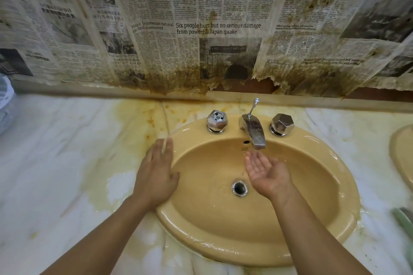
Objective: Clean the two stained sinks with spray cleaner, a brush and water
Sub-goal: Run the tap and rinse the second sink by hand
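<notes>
Two hands, one sink (245,250): left hand (156,174) spread flat on its rim; right hand (266,172) cupped, empty, beneath its faucet (253,129). Wet glaze, probably slippery; brace at rim.

Second sink (405,154) cut by right edge

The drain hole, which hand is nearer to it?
Right. The right hand cups under the spout, just beside the drain hole; the left hand lies flat on the sink rim.
</notes>
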Demonstrator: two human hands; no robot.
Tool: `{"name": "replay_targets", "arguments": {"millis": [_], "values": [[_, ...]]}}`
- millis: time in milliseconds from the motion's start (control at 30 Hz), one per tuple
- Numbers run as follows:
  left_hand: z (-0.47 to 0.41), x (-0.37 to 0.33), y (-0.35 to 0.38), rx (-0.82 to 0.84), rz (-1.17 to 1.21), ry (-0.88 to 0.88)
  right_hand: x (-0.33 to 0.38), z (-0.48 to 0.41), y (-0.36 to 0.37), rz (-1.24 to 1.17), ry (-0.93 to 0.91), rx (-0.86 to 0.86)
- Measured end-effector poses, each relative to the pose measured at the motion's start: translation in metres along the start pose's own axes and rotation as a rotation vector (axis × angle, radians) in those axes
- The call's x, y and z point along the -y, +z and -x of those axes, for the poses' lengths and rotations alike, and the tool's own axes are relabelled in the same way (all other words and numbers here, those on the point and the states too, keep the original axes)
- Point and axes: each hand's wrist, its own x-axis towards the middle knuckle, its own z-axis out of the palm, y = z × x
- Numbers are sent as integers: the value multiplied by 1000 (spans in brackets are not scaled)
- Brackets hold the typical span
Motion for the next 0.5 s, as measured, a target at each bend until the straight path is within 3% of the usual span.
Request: {"name": "replay_targets", "arguments": {"millis": [100, 233, 400, 500], "values": [[19, 2, 3, -16, 101, -58, 4, 0, -4, 11, 24, 25], [7, -8, 2, -33, 63, -73, -13, 0, 10, 35, 54, 88], [-22, -5, -7, 4, 29, 1, -67, 18, 65, 241, 196, 288], [-47, -6, -20, 53, 91, 74, -85, 21, 86, 425, 147, 327]]}}
